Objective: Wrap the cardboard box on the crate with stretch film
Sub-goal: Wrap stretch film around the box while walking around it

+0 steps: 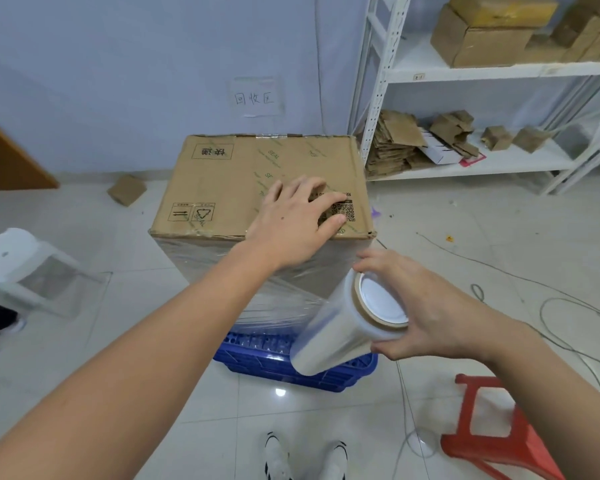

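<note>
The large brown cardboard box (264, 183) stands on a blue slatted plastic crate (302, 362) on the tiled floor, with clear film already drawn across its near side. The left hand (295, 220) lies flat on the box top near the right corner, fingers spread, steadying it. The right hand (426, 306) grips the upper end of the roll of clear stretch film (340, 327), which tilts just beside the box's near right corner, a sheet of film running from it to the box. To do this pass well, I judge the roll should be kept taut and close to the box as it rounds the corner, overlapping the earlier layer and catching the crate's rim, while the left hand stops the box from turning.
</note>
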A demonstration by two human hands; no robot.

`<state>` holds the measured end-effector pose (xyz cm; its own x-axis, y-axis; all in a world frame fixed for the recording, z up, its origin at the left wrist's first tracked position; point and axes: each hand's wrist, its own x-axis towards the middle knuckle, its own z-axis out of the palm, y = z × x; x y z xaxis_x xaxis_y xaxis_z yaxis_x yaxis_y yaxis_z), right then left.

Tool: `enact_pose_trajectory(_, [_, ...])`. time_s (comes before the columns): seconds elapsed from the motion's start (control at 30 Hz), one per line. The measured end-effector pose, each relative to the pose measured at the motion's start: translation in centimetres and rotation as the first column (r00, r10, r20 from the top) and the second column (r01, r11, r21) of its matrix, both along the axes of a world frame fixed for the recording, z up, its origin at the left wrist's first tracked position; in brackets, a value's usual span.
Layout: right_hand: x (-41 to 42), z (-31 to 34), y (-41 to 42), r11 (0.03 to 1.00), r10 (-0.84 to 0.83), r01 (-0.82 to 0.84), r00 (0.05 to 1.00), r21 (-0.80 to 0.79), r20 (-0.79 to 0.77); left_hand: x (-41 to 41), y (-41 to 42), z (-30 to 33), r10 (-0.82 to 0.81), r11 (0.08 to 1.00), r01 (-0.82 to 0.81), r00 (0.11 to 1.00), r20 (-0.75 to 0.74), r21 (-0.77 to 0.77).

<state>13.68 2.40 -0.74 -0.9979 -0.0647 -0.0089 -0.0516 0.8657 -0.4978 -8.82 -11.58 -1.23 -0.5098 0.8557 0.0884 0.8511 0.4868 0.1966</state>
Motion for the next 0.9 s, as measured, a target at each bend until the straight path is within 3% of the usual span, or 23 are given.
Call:
enact_pose_trajectory(0.2, [0.8, 0.0, 0.0, 0.988, -0.152, 0.152, 0.988, 0.009, -0.014, -0.1, 0.2, -0.1, -0.013, 0.999, 0.014, 1.0, 0.004, -0.044])
enact_pose_trajectory(0.53, [0.7, 3.2, 0.5, 0.906, -0.301, 0.222, 0.936, 0.361, 0.18, 0.0, 0.1, -0.1, -0.013, 0.999, 0.013, 1.0, 0.003, -0.05])
enact_pose_trajectory(0.73, [1.0, 2.5, 2.3, 0.847, -0.473, 0.402, 0.869, 0.349, 0.147, 0.1, 0.1, -0.1, -0.019, 0.998, 0.02, 1.0, 0.008, -0.056])
enact_pose_trajectory(0.9, [-0.6, 2.8, 3.6, 0.828, -0.502, 0.424, 0.852, 0.367, 0.146, 0.2, 0.1, 0.0, -0.025, 0.997, 0.026, 1.0, 0.004, -0.067])
